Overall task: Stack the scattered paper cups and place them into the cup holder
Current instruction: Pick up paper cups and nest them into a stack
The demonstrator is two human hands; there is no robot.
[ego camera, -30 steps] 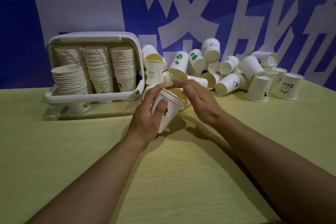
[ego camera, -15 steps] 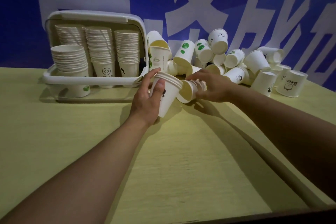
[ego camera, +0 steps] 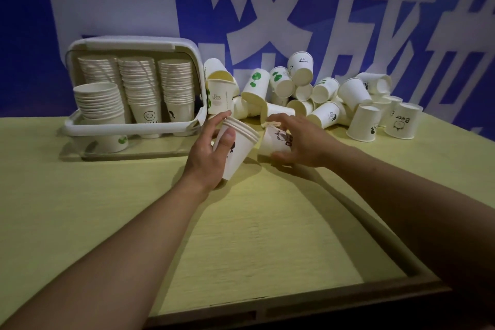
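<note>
The left hand (ego camera: 211, 153) grips a short stack of nested cups (ego camera: 237, 151), tilted, with its rims pointing up and to the right. Just beside it on the right, the right hand (ego camera: 300, 142) closes around a single cup (ego camera: 276, 142) with a black print, its mouth turned away from the stack. Behind both hands lies the pile of scattered cups (ego camera: 316, 91) on the yellow table (ego camera: 107, 209). To the left of the left hand stands the white cup holder (ego camera: 134, 128), holding several tall stacks.
</note>
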